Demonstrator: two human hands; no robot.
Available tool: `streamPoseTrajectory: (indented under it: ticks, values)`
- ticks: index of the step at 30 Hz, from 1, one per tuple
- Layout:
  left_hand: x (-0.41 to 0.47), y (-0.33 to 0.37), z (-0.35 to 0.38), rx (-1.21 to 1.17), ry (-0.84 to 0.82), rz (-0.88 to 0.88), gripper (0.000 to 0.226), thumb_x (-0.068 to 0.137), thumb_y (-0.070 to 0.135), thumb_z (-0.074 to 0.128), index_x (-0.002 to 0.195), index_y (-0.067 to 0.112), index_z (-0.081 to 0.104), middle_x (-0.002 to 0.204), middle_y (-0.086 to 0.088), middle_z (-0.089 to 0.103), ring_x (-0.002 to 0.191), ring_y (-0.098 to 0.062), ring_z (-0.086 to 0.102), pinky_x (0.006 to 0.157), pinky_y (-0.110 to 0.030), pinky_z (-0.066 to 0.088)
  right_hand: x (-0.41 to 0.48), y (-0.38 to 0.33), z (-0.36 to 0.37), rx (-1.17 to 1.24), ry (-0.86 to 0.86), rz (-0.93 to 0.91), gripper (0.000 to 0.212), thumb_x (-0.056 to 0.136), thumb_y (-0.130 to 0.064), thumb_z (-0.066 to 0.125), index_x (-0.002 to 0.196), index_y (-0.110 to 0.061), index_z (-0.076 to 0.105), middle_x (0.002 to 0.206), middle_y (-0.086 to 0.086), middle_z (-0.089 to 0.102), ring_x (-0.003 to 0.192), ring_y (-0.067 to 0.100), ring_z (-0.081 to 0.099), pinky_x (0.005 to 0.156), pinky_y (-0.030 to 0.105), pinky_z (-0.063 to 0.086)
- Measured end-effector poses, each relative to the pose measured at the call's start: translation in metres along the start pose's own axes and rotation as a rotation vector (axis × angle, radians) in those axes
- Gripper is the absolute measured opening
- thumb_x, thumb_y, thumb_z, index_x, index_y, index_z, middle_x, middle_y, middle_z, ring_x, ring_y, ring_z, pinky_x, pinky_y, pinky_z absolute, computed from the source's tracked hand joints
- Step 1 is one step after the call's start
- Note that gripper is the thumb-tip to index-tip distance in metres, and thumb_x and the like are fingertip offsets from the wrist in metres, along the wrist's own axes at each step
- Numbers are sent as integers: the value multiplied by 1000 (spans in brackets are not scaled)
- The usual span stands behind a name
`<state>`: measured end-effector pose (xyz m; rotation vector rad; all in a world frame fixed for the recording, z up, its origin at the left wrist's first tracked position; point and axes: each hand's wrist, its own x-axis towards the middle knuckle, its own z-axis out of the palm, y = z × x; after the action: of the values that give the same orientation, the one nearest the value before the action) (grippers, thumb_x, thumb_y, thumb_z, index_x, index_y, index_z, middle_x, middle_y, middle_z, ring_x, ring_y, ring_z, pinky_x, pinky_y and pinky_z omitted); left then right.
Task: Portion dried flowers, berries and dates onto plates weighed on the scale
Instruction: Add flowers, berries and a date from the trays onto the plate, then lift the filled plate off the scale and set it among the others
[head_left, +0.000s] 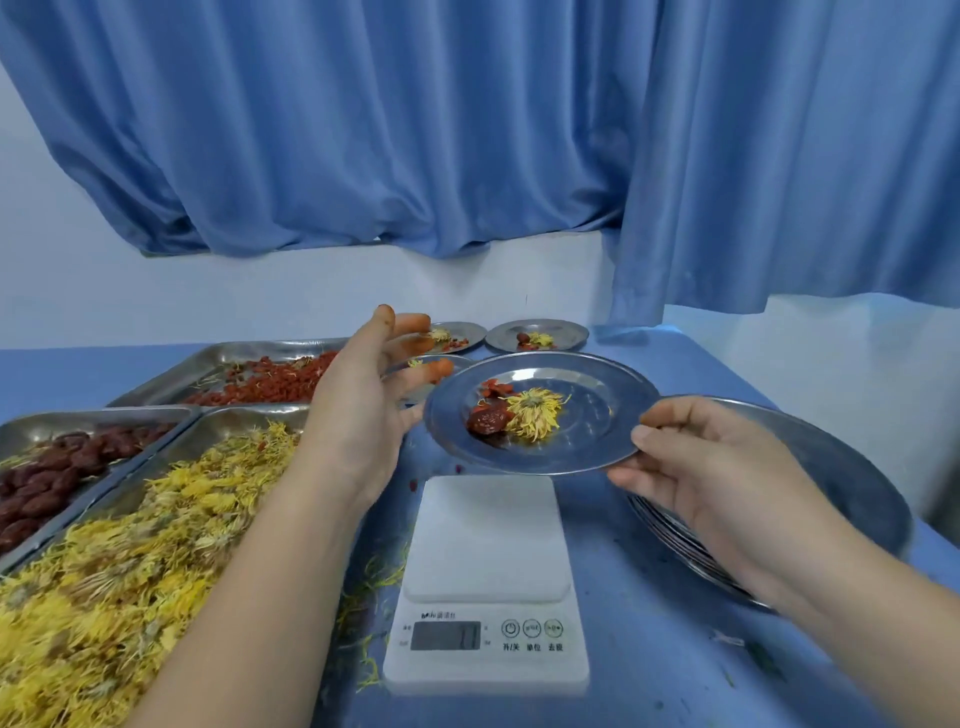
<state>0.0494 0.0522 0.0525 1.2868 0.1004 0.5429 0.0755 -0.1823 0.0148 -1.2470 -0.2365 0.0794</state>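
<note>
My right hand (696, 462) grips the right rim of a round steel plate (587, 447), held in the air above the white scale (488, 571). The plate carries a yellow dried flower (535, 413), a dark red date (488, 420) and a few red berries (496, 387). Just left of the plate is my left hand (363, 395), fingers spread and straight and holding nothing, its lower edge close to the rim. Nothing lies on the scale's platform.
Steel trays at the left hold dried yellow flowers (130, 545), dates (57, 467) and red berries (270, 382). Three filled plates (537, 335) sit at the back. A stack of bare plates (810, 499) lies at the right, under my right forearm. Blue curtains hang behind.
</note>
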Motion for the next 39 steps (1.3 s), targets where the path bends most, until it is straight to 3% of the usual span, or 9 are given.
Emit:
streamPoseTrajectory:
  ticks: [6,9,14,17,21,26,29,33,39]
  values:
    - [21,10,54,-35,-79,-16,39,102,44,37,97,20,67,102,-2,65,87,-18,68,77,-37,49,42,-47,-46,28,19,43,18,88,12,50,81,-3,54,72,13,63,61,20,64,56,22,56]
    - [33,9,68,-86,-94,-74,38,101,45,37,93,22,67,94,1,67,86,-18,69,74,-37,46,60,-56,-72,34,87,58,21,89,15,47,78,-2,52,70,14,64,56,17,66,52,21,55]
    - [43,2,75,-362,-213,-182,38,97,44,42,97,15,66,92,-6,71,102,-33,70,92,-50,49,98,-54,-120,2,216,103,25,90,16,44,75,-3,50,64,14,66,54,19,69,48,22,55]
    - [47,1,78,-498,-286,-216,37,96,44,44,101,14,66,99,-10,73,104,-36,69,91,-52,49,126,-46,-146,-76,307,101,26,92,15,43,76,-5,48,77,17,61,56,20,69,49,24,56]
    - [48,-3,84,-608,-342,-238,38,95,45,44,104,14,66,110,-12,72,106,-38,67,89,-51,48,162,-31,-173,-119,430,130,27,91,16,41,77,-6,49,92,19,58,76,30,64,51,27,58]
    - [47,-18,96,-649,-407,-313,42,95,47,44,111,15,67,119,-14,69,108,-38,66,88,-49,48,198,-19,-184,-98,502,220,19,92,15,38,90,1,51,92,18,60,76,28,62,42,25,55]
    - [48,-24,96,-675,-447,-319,46,94,48,46,101,14,76,121,-14,68,110,-39,65,91,-50,47,219,-11,-179,-122,523,249,18,91,15,37,90,2,49,88,19,58,75,29,60,39,25,53]
    - [51,-22,91,-707,-500,-284,48,93,50,45,99,17,78,123,-13,67,112,-38,64,88,-50,53,241,2,-170,-180,535,284,23,92,15,38,108,5,51,103,21,57,82,29,59,44,26,56]
    - [59,-20,85,-730,-526,-267,49,92,54,45,99,18,78,124,-11,67,114,-36,64,82,-49,54,266,8,-160,-270,516,313,31,91,18,38,119,9,49,104,20,56,70,29,58,45,27,56]
